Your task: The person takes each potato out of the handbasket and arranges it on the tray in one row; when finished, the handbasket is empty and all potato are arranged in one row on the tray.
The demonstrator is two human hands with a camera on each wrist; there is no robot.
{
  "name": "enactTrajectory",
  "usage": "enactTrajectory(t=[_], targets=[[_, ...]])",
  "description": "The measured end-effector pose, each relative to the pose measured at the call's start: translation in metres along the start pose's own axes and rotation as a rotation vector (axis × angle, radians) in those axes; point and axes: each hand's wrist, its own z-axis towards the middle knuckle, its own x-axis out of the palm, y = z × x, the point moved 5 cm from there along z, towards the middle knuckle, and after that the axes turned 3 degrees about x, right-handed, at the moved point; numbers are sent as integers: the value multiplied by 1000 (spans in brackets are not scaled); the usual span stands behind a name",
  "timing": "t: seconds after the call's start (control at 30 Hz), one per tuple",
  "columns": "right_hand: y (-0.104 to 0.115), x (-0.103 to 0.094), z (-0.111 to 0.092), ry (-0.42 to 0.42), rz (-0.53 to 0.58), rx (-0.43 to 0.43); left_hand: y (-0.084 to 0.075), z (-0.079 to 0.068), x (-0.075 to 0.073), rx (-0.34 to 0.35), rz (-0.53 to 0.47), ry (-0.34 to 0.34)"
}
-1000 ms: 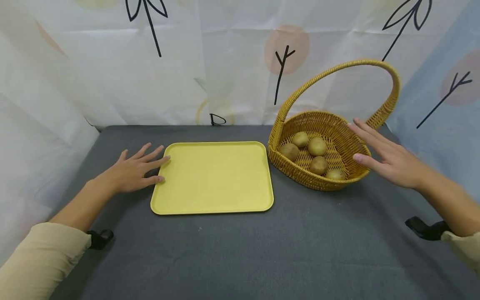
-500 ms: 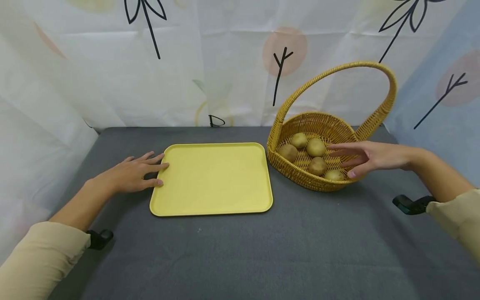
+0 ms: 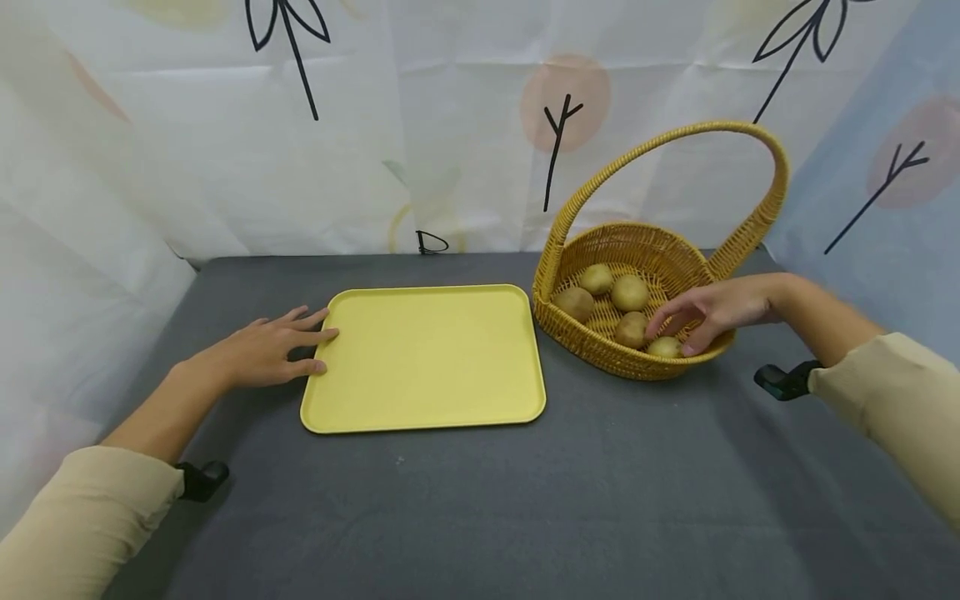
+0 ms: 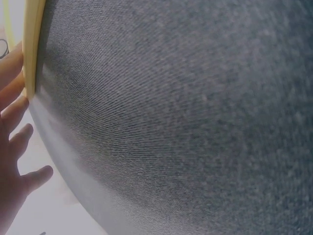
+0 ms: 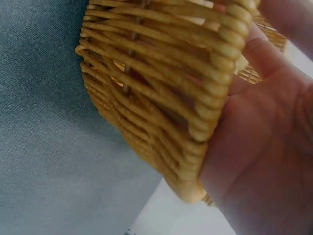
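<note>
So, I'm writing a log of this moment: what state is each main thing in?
Yellow tray: lying flat, rim up.
Basket: upright, handle raised, five potatoes inside.
Potatoes: whole, all in the basket.
Left hand: fingers spread, touching the tray's left edge.
Right hand: fingers bent about the front potato; whether it grips is unclear.
Grey cloth: spread beneath tray and basket.
Curtain: hanging, creased.

Left sleeve and right sleeve are plain beige — a small, rounded black mount juts beside each cuff.
</note>
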Motion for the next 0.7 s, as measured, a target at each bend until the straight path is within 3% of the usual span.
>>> enactTrajectory(t=[0.47,0.7], targets=[[20,-2,14,144,-5,85,-1,-1,3,11,24,-22],[23,0,16,106,-16,67,0,-1,3,-3,4,-31]])
